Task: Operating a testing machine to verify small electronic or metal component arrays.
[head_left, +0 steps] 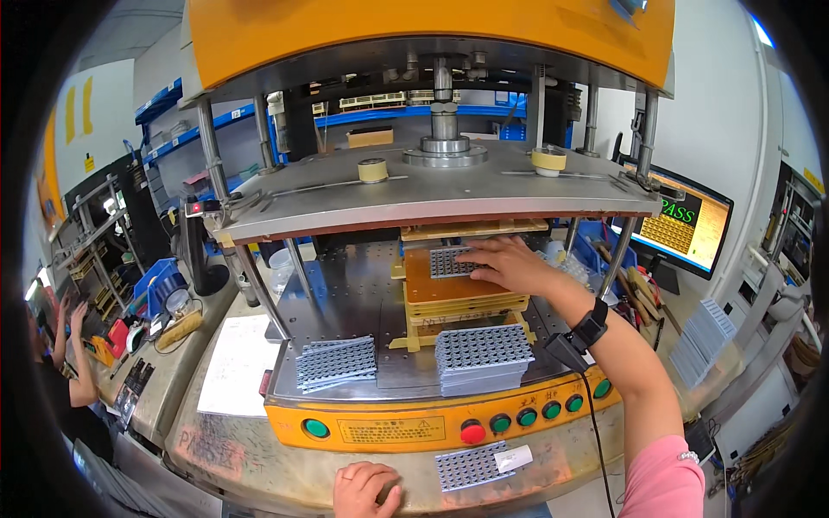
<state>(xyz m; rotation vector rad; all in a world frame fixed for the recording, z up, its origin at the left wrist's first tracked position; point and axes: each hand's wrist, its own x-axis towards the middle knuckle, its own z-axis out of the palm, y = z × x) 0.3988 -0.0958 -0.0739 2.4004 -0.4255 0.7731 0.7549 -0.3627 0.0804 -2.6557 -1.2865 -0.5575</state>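
Observation:
My right hand [514, 264] reaches under the raised plate of a press, its fingers spread over the right end of a grey perforated panel [449, 262]. That panel lies on an orange-brown board [436, 289] atop a layered yellowish fixture [466, 309]. Near the bench's front edge rests my left hand [367, 489], fingers loosely curled with nothing visible in them. To its right lies another perforated panel [462, 468] with a white label [514, 458] on it. Two stacks of such panels stand on the press bed: a left stack [337, 363] and a taller right stack [484, 354].
Green buttons and a red button [472, 432] line the orange front of the press. A black wrist strap [591, 325] trails a cable from my right arm. A monitor [691, 220] and a leaning panel stack [704, 341] stand right; paper [240, 367] lies left. Another person's hands show far left.

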